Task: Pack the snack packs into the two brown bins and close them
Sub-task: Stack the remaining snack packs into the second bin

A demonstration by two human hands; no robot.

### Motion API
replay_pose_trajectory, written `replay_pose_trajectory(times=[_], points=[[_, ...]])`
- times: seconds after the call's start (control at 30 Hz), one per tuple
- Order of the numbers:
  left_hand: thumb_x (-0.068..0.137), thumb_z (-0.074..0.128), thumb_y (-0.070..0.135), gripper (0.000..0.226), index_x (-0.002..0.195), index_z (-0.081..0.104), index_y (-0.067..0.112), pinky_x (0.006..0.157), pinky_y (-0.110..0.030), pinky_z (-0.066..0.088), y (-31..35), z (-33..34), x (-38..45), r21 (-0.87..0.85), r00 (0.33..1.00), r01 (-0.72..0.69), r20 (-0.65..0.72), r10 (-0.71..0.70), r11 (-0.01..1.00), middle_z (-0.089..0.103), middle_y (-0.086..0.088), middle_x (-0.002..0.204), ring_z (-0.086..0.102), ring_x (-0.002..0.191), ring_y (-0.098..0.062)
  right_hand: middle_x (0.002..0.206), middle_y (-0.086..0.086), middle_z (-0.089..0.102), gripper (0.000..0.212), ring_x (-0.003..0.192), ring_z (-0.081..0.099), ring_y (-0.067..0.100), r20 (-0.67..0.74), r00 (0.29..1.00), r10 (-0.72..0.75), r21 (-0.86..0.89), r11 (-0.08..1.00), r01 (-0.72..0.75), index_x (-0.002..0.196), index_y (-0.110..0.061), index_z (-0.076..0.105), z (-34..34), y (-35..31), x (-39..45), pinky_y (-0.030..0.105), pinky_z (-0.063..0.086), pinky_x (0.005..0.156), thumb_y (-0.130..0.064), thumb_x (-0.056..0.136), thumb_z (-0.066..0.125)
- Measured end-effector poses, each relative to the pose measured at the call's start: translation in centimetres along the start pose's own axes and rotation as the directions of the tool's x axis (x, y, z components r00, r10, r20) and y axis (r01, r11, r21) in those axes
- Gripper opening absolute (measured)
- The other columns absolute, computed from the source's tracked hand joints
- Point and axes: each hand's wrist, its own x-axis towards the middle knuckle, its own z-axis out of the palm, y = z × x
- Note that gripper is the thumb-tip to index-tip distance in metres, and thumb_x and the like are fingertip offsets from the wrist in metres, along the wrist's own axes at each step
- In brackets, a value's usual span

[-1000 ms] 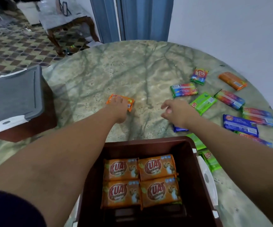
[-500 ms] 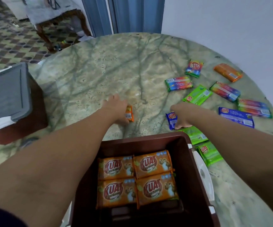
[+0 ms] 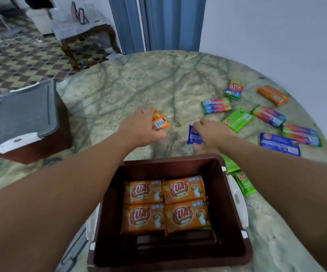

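An open brown bin [image 3: 229, 203] stands right in front of me with several orange snack packs [image 3: 166, 205] laid flat inside. Just beyond its far rim, my left hand [image 3: 141, 128] grips an orange snack pack [image 3: 159, 122] lifted on edge. My right hand [image 3: 211, 134] holds a blue snack pack [image 3: 193, 135] at the table surface. A second brown bin [image 3: 37, 142] with a grey lid [image 3: 19, 114] on it stands at the left.
Loose snack packs lie on the marble table [image 3: 129, 91] to the right: green [image 3: 238, 119], rainbow [image 3: 216, 106], blue [image 3: 280, 144], orange [image 3: 273, 95]. Two green packs [image 3: 244, 182] sit beside the near bin's white latch [image 3: 237, 199]. A wall rises at the right.
My left hand picked the orange pack off the table and tilted it on edge. My right hand drew back and closed on the blue pack.
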Motion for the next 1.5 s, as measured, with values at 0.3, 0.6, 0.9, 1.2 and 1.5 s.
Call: replay_pose_trajectory(times=[0.3, 0.6, 0.9, 1.2, 1.5], points=[[0.075, 0.070, 0.057, 0.074, 0.135, 0.038, 0.028, 0.070, -0.038, 0.052, 0.4, -2.6, -4.3, 0.034, 0.990, -0.047, -0.128, 0.051, 0.998, 0.046, -0.006, 0.116, 0.059, 0.083, -0.026, 0.116, 0.005, 0.049, 0.077, 0.100, 0.059, 0.031, -0.258, 0.959, 0.116, 0.334, 0.942, -0.024, 0.131, -0.017, 0.052, -5.7, -3.7, -2.4, 0.042, 0.054, 0.082, -0.070, 0.076, 0.038], [0.075, 0.072, 0.057, 0.080, 0.139, 0.033, 0.029, 0.061, -0.033, 0.041, 0.1, -1.8, -14.0, 0.053, 0.960, -0.177, -0.210, 0.184, 0.983, 0.038, 0.001, 0.113, 0.050, 0.072, -0.022, 0.121, 0.000, 0.050, 0.074, 0.101, 0.062, 0.029, -0.370, 0.926, 0.075, 0.382, 0.921, 0.078, 0.138, -0.024, 0.049, -5.5, -7.6, -8.9, 0.038, 0.050, 0.079, -0.061, 0.077, 0.067], [0.078, 0.062, 0.062, 0.080, 0.142, 0.034, 0.021, 0.085, -0.029, 0.046, -1.9, 3.5, -18.9, -0.011, 0.935, -0.332, -0.139, 0.327, 0.943, 0.041, 0.004, 0.120, 0.051, 0.097, -0.014, 0.122, -0.006, 0.062, 0.080, 0.109, 0.061, 0.019, -0.113, 0.985, -0.129, 0.317, 0.935, 0.158, 0.141, -0.030, 0.048, -1.3, -8.4, -13.1, 0.039, 0.052, 0.091, -0.063, 0.071, 0.067], [0.086, 0.070, 0.057, 0.062, 0.135, 0.040, 0.034, 0.073, -0.031, 0.055, -1.7, 3.4, -19.1, -0.060, 0.905, -0.421, -0.098, 0.414, 0.905, 0.041, 0.012, 0.121, 0.055, 0.088, -0.009, 0.121, -0.011, 0.056, 0.085, 0.110, 0.060, 0.019, -0.065, 0.993, -0.099, 0.245, 0.963, 0.112, 0.151, -0.038, 0.038, 0.5, -8.4, -13.0, 0.040, 0.055, 0.084, -0.070, 0.079, 0.069], [0.101, 0.059, 0.038, 0.052, 0.145, 0.033, 0.041, 0.088, -0.035, 0.056, -2.3, 3.4, -18.6, -0.363, 0.955, -0.268, -0.223, 0.196, 0.892, 0.055, 0.010, 0.125, 0.060, 0.104, -0.007, 0.132, -0.010, 0.055, 0.087, 0.113, 0.060, 0.021, 0.002, 0.992, -0.123, 0.126, 0.984, 0.122, 0.152, -0.039, 0.034, 0.5, -8.6, -12.8, 0.042, 0.057, 0.083, -0.076, 0.079, 0.065]])
